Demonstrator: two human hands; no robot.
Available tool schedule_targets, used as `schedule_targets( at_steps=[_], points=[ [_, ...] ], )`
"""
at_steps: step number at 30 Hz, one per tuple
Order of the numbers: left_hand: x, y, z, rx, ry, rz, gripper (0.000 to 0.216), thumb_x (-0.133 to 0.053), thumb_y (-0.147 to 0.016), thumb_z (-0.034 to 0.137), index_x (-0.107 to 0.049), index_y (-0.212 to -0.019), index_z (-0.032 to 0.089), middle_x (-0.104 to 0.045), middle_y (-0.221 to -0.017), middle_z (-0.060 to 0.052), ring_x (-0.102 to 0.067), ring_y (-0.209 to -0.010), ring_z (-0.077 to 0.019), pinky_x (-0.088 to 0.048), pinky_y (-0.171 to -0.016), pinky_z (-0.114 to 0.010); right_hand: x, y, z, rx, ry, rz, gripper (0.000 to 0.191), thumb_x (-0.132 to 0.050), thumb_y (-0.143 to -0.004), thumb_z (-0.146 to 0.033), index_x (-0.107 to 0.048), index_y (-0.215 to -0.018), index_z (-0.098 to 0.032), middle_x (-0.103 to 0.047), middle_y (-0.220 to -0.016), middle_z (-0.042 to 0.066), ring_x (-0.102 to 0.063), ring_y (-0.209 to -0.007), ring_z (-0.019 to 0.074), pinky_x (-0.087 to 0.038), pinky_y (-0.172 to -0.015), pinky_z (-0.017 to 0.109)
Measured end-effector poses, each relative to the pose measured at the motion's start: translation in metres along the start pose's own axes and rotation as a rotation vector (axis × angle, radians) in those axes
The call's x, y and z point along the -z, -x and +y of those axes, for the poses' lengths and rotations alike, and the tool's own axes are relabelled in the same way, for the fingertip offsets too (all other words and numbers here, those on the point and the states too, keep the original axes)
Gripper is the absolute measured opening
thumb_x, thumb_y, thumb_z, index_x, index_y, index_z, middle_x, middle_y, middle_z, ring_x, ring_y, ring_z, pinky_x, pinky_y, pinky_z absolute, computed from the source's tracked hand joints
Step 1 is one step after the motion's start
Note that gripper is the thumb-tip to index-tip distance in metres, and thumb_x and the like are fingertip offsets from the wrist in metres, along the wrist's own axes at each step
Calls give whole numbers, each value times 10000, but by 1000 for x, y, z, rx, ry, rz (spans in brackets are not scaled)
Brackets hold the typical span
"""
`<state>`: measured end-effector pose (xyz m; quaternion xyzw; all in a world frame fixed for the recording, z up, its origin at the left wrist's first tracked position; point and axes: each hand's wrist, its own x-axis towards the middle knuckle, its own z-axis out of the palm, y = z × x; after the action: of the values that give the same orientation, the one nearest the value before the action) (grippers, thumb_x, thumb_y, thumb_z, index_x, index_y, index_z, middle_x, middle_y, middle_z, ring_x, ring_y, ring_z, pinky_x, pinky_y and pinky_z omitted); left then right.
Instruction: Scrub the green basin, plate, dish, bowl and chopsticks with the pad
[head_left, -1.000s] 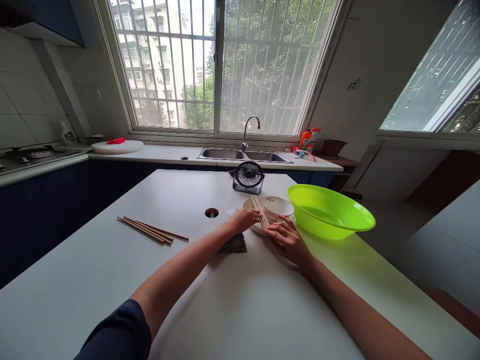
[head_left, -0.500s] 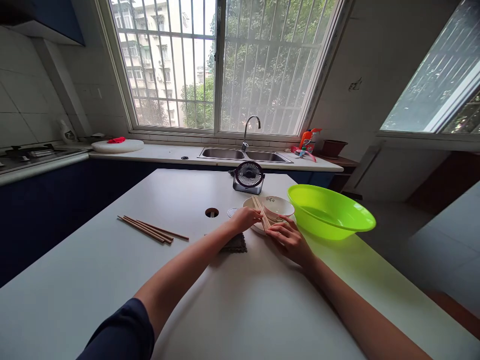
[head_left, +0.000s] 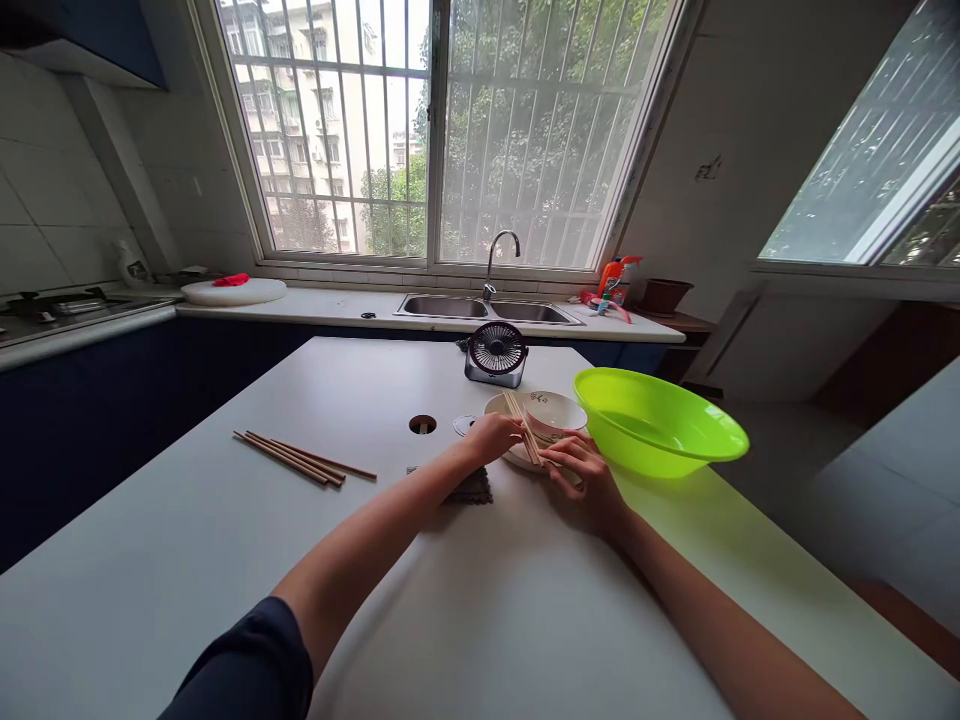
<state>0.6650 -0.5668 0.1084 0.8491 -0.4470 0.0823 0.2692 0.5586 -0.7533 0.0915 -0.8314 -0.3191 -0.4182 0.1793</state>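
Note:
My left hand point(head_left: 495, 437) is closed around a small bunch of pale wooden chopsticks point(head_left: 513, 403), held slanting over the plate. My right hand point(head_left: 589, 482) pinches at the near end of the bunch, where one chopstick angles slightly away from the others; its fingertips partly cover that end. Beneath and behind the hands are a white plate point(head_left: 494, 404) and, on it, a white bowl point(head_left: 556, 410) with a dark pattern inside. A dark folded cloth point(head_left: 472, 488) lies under my left forearm. Several brown chopsticks point(head_left: 300, 461) rest on the table to the left.
A bright green basin point(head_left: 660, 425) stands right of the bowl near the table edge. Behind the plate is a small black fan point(head_left: 496, 352). The white table point(head_left: 225, 560) has a round hole point(head_left: 422, 425). A sink point(head_left: 450, 306) lies beyond, under the window.
My right hand has shifted slightly right and toward me, and one pale chopstick now slants apart from the bunch. My left hand stays nearly still.

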Motion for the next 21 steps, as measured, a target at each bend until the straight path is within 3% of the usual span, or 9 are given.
schedule_targets(
  at_steps=[6,21],
  points=[
    [4,5,8,-37,-54,-50,286,-532,-863,131,-741,-1023,241,-746,-1105,-29,-710,-939,-180,-541,-854,-259,2,0,-3,-24,-31,-18,227,-595,-852,-136,-690,-1023,-251,-716,-846,22,-654,-795,207,-504,-868,462],
    [4,9,14,-53,-69,-52,307,-514,-876,141,-717,-1090,226,-728,-1154,-56,-706,-984,-209,-548,-859,-291,3,-2,-7,-41,-24,-33,188,-614,-851,-154,-707,-988,-244,-707,-829,35,-643,-776,210,-509,-786,421]
  ],
)
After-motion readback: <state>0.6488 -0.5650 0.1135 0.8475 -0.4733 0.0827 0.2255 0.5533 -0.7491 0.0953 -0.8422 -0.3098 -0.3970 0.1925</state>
